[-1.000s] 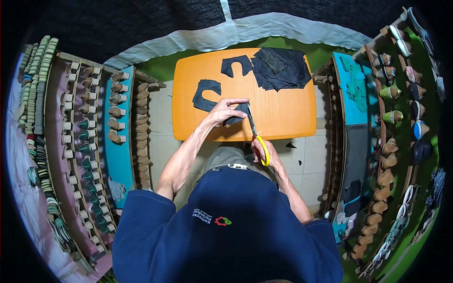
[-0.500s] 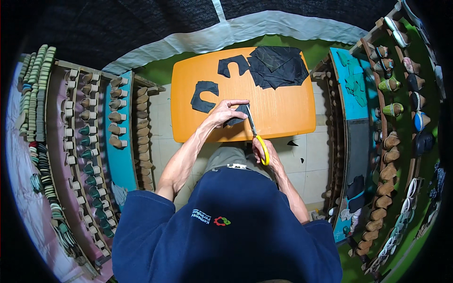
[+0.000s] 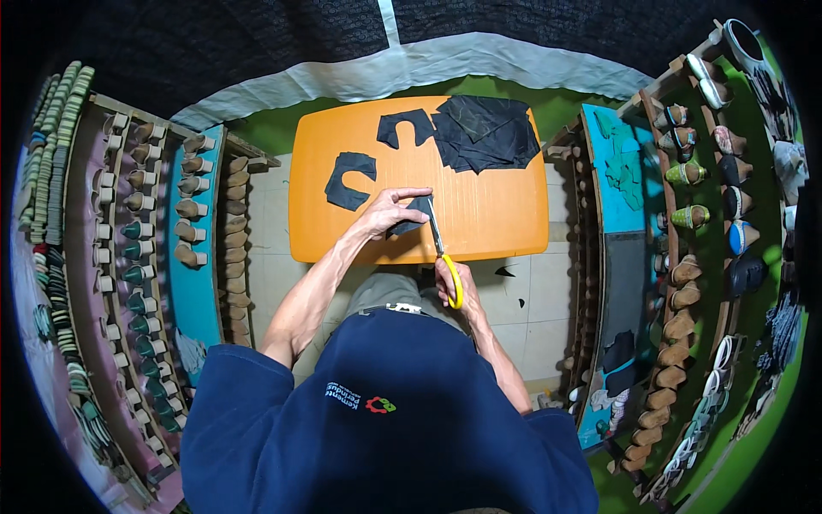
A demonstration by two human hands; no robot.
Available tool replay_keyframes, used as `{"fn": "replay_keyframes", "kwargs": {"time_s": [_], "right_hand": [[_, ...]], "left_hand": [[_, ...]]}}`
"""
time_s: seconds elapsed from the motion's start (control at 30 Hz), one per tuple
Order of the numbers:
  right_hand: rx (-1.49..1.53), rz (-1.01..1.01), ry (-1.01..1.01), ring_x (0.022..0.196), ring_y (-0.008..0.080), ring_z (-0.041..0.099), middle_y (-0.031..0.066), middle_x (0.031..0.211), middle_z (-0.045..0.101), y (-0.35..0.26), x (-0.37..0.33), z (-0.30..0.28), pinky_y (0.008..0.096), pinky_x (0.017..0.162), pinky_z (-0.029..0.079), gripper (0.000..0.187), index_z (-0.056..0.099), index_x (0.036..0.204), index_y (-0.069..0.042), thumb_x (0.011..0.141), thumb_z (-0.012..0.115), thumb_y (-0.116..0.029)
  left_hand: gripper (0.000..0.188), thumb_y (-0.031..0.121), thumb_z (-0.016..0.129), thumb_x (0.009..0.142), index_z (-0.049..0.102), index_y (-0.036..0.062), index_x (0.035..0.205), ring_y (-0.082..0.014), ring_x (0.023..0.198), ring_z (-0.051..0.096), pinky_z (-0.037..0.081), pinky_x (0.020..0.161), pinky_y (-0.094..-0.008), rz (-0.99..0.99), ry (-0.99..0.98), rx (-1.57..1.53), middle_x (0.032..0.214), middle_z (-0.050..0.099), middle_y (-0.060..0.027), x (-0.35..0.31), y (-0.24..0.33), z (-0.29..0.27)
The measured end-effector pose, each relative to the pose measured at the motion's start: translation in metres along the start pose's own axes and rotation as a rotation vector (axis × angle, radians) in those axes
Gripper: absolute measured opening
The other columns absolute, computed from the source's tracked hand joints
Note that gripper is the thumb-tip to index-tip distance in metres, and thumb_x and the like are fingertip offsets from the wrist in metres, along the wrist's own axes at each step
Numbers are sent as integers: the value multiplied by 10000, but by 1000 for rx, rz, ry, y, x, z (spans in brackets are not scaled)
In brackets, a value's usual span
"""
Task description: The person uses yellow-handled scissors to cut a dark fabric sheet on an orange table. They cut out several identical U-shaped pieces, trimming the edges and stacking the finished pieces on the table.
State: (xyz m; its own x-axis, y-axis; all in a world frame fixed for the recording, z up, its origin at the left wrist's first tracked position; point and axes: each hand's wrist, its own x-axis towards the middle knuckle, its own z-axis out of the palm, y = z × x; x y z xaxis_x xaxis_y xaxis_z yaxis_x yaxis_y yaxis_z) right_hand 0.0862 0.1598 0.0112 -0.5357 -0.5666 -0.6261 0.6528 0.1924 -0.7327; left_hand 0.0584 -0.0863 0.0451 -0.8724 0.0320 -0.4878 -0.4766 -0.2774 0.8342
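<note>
Over the near part of the orange table [image 3: 501, 210], my left hand [image 3: 390, 212] pinches a piece of black fabric [image 3: 409, 218]. Yellow-handled scissors [image 3: 453, 276] are in my right hand [image 3: 447, 283], just off the table's near edge. Their blades point away from me and lie along the fabric's right side, close to my left fingertips. Whether the blades are parted is too small to tell. Two curved, U-shaped black pieces lie flat beyond my left hand: one cut piece [image 3: 341, 190] at left, another [image 3: 390, 130] farther back. A pile of black fabric [image 3: 486, 137] covers the far right corner.
Racks of wooden shoe lasts [image 3: 190, 208] stand at the left, beside stacked striped soles [image 3: 51, 171]. On the right, a shelf holds more lasts [image 3: 676, 325] and finished shoes [image 3: 689, 216]. Black scraps [image 3: 505, 271] lie on the tiled floor. A dark curtain [image 3: 257, 51] hangs behind the table.
The whole view has shifted, so the table and both arms appear farther left. My left hand still pinches the fabric, and the scissors stay against its right side.
</note>
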Motion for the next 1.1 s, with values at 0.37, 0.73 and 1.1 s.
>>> {"fn": "replay_keyframes", "kwargs": {"time_s": [0.37, 0.73, 1.1], "right_hand": [[-9, -15, 52, 400, 60, 419, -46, 536, 429, 4, 3, 0, 239, 352, 352, 468, 517, 759, -128, 927, 663, -539], [15, -9, 77, 414, 65, 431, -35, 557, 452, 2, 3, -1, 240, 362, 385, 464, 531, 759, -114, 931, 666, -523], [61, -30, -144, 541, 108, 494, 13, 646, 473, 20, 22, -17, 279, 506, 467, 590, 562, 974, -49, 992, 457, -629]], "left_hand": [[634, -60, 782, 755, 594, 18, 1355, -105, 834, 682, 555, 795, -221, 25, 38, -105, 1015, 732, -76, -3, -3, 7], [474, 33, 799, 801, 665, 39, 1256, -94, 788, 689, 549, 730, -199, 118, 146, -155, 969, 739, -73, 1, -20, 13], [365, 50, 821, 765, 715, -12, 1108, -122, 773, 706, 563, 711, -237, 51, 143, 14, 915, 752, -111, 5, -22, 10]]}}
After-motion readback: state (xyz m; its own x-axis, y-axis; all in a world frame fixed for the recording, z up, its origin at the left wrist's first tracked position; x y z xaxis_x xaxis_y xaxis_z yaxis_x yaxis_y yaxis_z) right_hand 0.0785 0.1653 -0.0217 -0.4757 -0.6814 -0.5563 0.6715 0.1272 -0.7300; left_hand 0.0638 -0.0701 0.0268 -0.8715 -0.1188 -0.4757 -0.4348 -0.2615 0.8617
